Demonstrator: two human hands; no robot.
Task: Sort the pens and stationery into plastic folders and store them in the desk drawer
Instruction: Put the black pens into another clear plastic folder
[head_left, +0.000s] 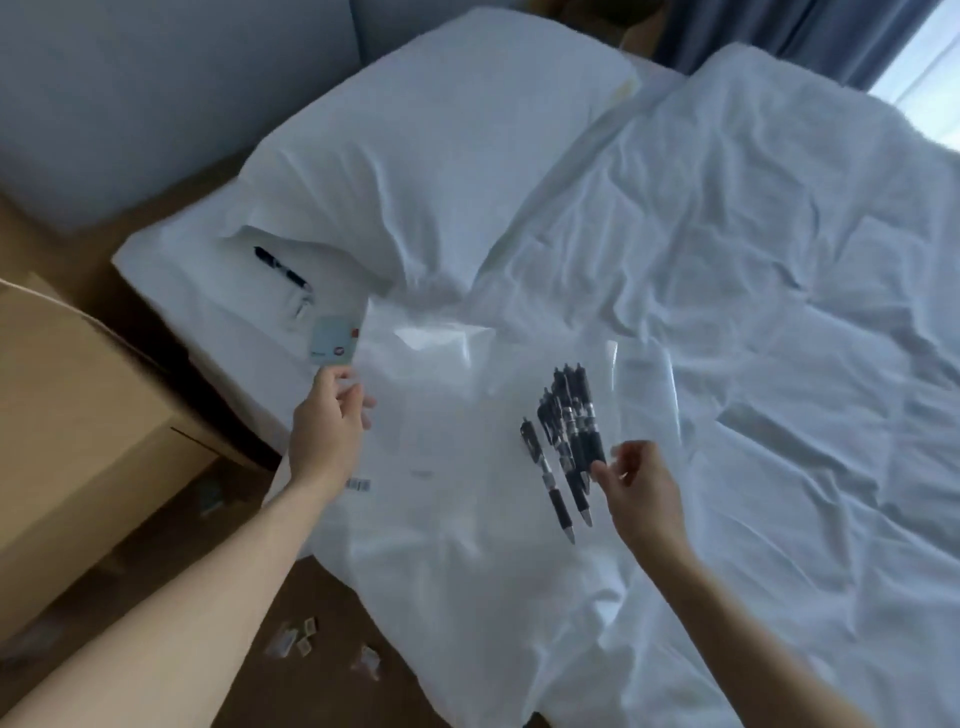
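Head | white bed, pillow | left hand pinches folder | right hand grips pens

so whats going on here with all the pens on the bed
A person is sorting pens on a white bed. The left hand holds the edge of a clear plastic folder, while the right hand grips a bunch of black pens. One stray pen lies near the pillow.
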